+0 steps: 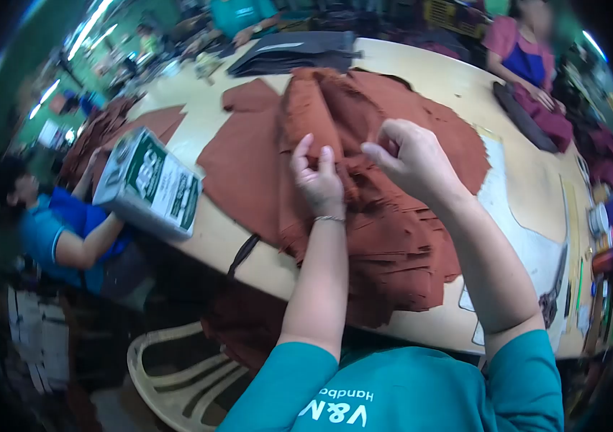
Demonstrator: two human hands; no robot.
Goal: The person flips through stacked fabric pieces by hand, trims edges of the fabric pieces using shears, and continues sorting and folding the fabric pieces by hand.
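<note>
Reaching arms: both in the sleeves of a teal shirt (421, 381) at the near edge, stretched over the pale table (278, 270).
Chair: a pale slatted chair (134, 360) stands near left, below the table's edge.
Strap: a short dark strap (245, 252) lies across the near edge of the table, left of the cloth.
Rust cloth: a thick, ragged-edged heap of rust cloth (400, 266) lies mid-table, its near layers fanned, its far part bunched up under the hands.
Left hand: the left hand (319, 176), a bracelet (329, 218) at its wrist, is at the bunched cloth, fingers bent and thumb apart from them; I cannot tell whether it grips any.
Right hand: the right hand (411, 155) is just beside, over the heap, fingers curled in; I cannot tell whether cloth is pinched there.
White sheet: a flat, curve-edged white sheet (515, 245) lies right of the cloth.
Can: a green-and-white can (166, 194) is left, in front of a person in blue (69, 237).
Dark bundle: a dark folded bundle (292, 54) lies far, beyond the heap.
Far side: a person in pink and blue (519, 57) is far right, beside maroon cloth (547, 119).
</note>
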